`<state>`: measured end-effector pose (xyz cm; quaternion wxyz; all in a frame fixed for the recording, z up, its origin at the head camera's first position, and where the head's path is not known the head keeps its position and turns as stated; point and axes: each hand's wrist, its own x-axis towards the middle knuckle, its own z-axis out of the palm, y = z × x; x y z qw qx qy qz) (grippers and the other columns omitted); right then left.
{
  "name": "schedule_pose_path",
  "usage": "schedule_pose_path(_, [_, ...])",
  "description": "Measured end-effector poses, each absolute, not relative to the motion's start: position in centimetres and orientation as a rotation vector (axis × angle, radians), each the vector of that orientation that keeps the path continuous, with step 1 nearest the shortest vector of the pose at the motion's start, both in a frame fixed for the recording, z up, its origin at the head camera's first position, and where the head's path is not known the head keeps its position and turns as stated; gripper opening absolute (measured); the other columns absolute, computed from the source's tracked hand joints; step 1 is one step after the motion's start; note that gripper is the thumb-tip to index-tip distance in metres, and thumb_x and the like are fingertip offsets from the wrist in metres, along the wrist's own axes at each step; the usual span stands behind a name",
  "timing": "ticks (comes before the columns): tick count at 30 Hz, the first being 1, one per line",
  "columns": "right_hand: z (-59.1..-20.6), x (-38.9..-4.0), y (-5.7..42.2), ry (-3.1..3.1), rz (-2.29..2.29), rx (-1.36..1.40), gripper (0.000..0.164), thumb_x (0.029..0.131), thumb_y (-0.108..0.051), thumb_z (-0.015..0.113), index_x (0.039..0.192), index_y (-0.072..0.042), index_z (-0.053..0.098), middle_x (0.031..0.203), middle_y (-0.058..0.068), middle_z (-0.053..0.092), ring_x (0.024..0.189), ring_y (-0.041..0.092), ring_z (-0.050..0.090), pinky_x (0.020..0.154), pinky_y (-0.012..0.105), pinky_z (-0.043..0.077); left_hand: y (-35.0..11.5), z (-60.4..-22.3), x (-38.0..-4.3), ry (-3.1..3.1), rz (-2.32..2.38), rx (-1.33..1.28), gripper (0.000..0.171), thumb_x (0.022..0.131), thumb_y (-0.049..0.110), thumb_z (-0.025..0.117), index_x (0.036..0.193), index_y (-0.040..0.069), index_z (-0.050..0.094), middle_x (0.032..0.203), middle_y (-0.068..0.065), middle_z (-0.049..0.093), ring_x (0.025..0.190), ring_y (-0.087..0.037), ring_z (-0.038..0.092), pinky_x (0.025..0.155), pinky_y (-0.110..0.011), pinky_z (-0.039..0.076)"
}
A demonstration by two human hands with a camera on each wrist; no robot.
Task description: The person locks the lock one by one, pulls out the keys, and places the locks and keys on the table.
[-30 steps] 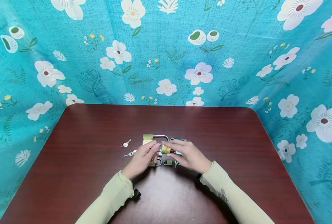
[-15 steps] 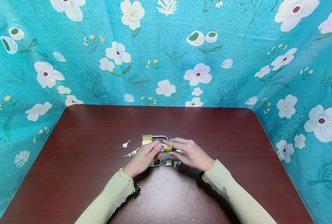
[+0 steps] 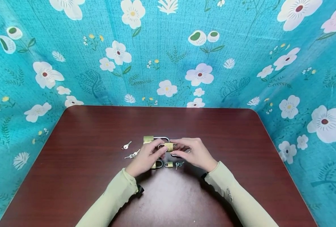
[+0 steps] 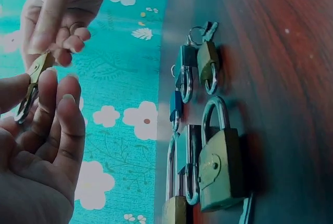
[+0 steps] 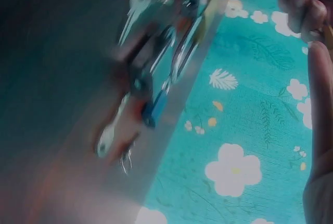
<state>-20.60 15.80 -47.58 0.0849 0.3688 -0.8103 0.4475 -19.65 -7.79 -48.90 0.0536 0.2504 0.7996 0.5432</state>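
Note:
Held above the table between both hands is a small brass padlock (image 3: 168, 147), its silver shackle pointing left. My left hand (image 3: 146, 156) pinches it with the thumb on the front and fingers behind, as the left wrist view shows on the padlock (image 4: 37, 72). My right hand (image 3: 195, 153) pinches the end opposite the shackle; whether a key sits there is hidden by the fingers. Just below the hands lie a tiny brass padlock (image 3: 169, 164) and a pair of keys (image 3: 179, 165). A larger brass padlock (image 3: 148, 139) lies behind my left hand.
Left of the hands lie keys (image 3: 132, 155) and another key on a ring (image 3: 126, 146). Another brass padlock (image 3: 153, 165) is partly behind the left hand. A blue padlock (image 4: 176, 104) stands out in the left wrist view. Flowered turquoise cloth (image 3: 168, 63) hangs behind the brown table (image 3: 99, 126).
The padlock has risen slightly and turned, so its shackle shows clearly at the left. My left fingers have shifted from the shackle onto the body. My right hand stays at the other end.

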Motion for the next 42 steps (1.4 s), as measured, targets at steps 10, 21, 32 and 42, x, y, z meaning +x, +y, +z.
schedule_pose_path(10, [-47.9,-20.8,15.9,-2.347,1.505,1.103,0.024,0.091,0.003,0.075,0.115,-0.002,0.077,0.090,0.006,0.078,0.074,0.012,0.076,0.069,0.027,0.063,-7.9,-49.0,-19.3,2.445,1.616,0.709,0.013,0.106,0.027,0.061,0.103,0.015,0.065,0.081,-0.009,0.073,0.078,-0.033,0.072,0.070,-0.024,0.053])
schedule_pose_path(21, [-47.1,-22.0,20.2,-2.360,1.679,0.814,0.020,0.093,0.008,0.071,0.110,0.000,0.077,0.090,0.016,0.078,0.073,0.020,0.078,0.065,0.032,0.063,-8.8,-48.9,-19.5,2.452,1.697,0.669,0.011,0.106,0.020,0.061,0.106,0.012,0.067,0.076,-0.003,0.067,0.073,-0.034,0.068,0.069,-0.028,0.056])
schedule_pose_path(32, [-48.2,-24.6,20.2,-2.458,1.399,0.747,0.015,0.085,-0.006,0.085,0.098,-0.012,0.084,0.097,0.001,0.080,0.091,0.014,0.075,0.076,0.016,0.057,-8.6,-49.1,-19.3,2.386,1.692,0.662,0.012,0.106,0.019,0.061,0.109,0.010,0.066,0.081,-0.006,0.069,0.076,-0.037,0.070,0.073,-0.045,0.061])
schedule_pose_path(42, [-50.0,-28.2,19.1,-2.681,1.184,0.628,0.010,0.086,-0.005,0.084,0.096,-0.008,0.083,0.095,0.004,0.078,0.089,0.019,0.074,0.082,0.038,0.063,-8.7,-49.0,-19.3,2.411,1.647,0.686,0.010,0.106,0.020,0.061,0.099,0.012,0.063,0.076,-0.002,0.068,0.074,-0.032,0.069,0.069,-0.025,0.053])
